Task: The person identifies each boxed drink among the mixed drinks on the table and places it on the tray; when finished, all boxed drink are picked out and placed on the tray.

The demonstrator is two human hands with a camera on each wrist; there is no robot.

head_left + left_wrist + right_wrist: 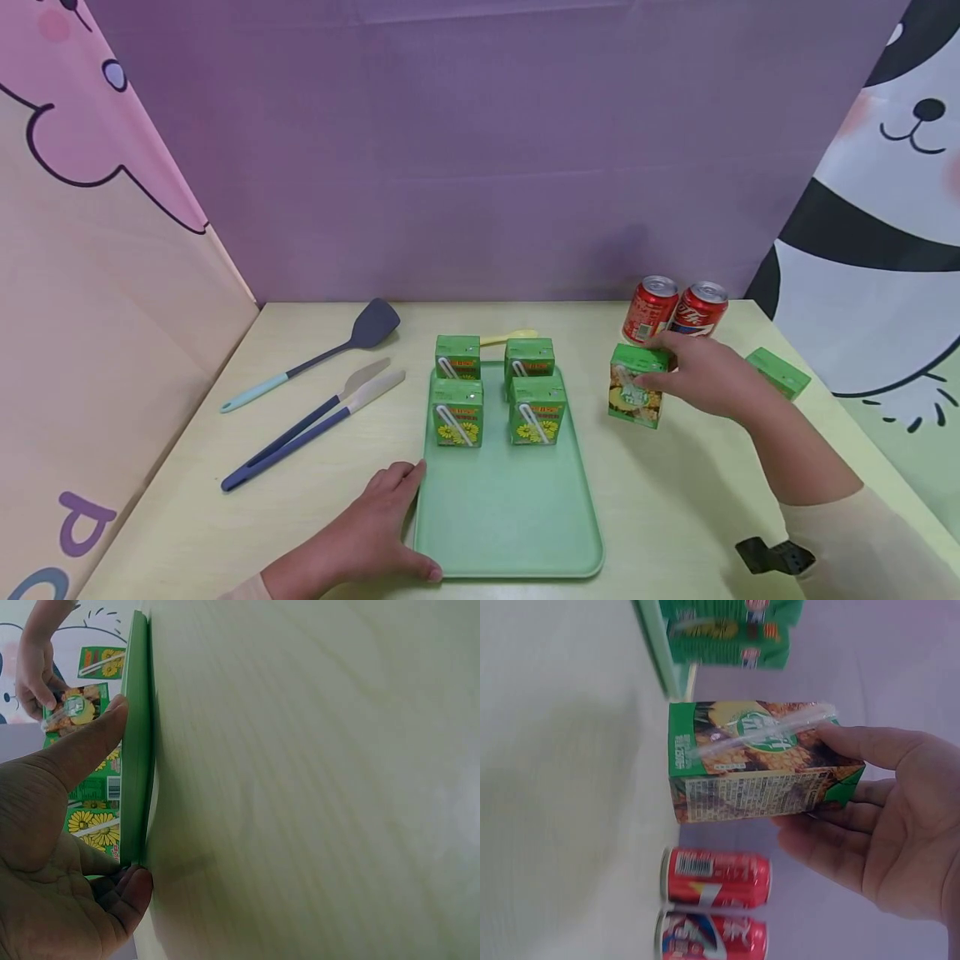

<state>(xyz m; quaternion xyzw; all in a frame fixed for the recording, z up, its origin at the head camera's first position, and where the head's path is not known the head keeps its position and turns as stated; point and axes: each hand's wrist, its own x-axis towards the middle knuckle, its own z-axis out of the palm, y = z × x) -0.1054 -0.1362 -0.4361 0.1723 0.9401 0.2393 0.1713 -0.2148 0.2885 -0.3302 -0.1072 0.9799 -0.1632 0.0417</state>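
In the head view my right hand (pixel 701 375) grips a green juice box (pixel 634 392) by its upper part, right of the tray. The right wrist view shows pineapple pictures and a wrapped straw on this juice box (pixel 761 761), thumb on one face and fingers behind. My left hand (pixel 375 525) rests at the left edge of a green tray (pixel 510 517), thumb near the front corner. In the left wrist view its thumb and fingers touch the tray's rim (pixel 136 750). Several upright green drink boxes (pixel 457 414) with yellow flowers stand in two columns on the tray's far half.
Two red cans (pixel 651 308) stand behind the right hand. Another green drink box (pixel 777 372) lies farther right, partly hidden by the arm. At left lie a spatula (pixel 375 323) and blue-handled tongs (pixel 300 433). A yellow utensil (pixel 517 335) shows behind the tray.
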